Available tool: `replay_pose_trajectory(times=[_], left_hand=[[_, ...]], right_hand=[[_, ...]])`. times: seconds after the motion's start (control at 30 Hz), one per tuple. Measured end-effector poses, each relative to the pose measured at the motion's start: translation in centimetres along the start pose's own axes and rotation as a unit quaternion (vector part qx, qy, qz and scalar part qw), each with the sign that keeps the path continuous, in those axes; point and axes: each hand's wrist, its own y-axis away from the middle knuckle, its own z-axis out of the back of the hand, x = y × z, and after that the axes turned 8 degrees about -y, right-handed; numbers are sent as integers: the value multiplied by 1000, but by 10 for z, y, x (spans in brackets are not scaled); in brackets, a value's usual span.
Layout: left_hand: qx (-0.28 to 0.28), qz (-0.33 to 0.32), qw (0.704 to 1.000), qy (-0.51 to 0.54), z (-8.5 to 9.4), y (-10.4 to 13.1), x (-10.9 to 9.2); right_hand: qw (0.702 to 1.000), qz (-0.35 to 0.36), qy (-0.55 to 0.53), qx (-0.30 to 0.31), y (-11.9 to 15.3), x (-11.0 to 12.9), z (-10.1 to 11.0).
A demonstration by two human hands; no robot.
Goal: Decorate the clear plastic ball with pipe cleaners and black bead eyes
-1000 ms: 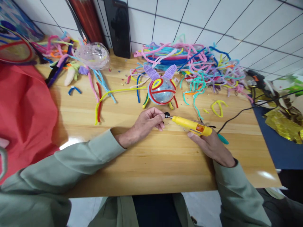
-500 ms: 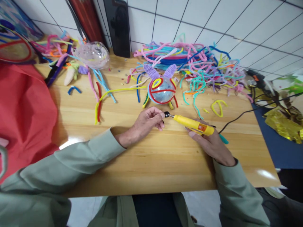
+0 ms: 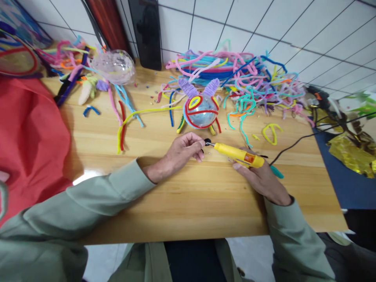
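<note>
head view: clear ball [image 3: 201,113], contents unclear

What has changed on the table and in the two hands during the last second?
Almost nothing. The right hand holds the yellow glue gun as before, its nozzle at the small black piece pinched by the left hand. The pipe-cleaner ball figure has not moved.

Bright, even light fills the scene. Glare patches sit on the glossy light wooden table [image 3: 188,196], one near the left sleeve and one at the right corner. Soft shadows fall beneath both forearms and beside the red cloth [image 3: 32,137]. The wide lens bends the white tiled wall [image 3: 264,19] lines, and the right edge smears into blur.
</note>
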Motion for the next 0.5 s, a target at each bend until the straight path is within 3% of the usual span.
replay_pose_trajectory(times=[0.5], left_hand=[[-5, 0, 1000, -1, 0, 0, 1]], right_hand=[[1000, -9, -3, -2, 1, 0, 0]])
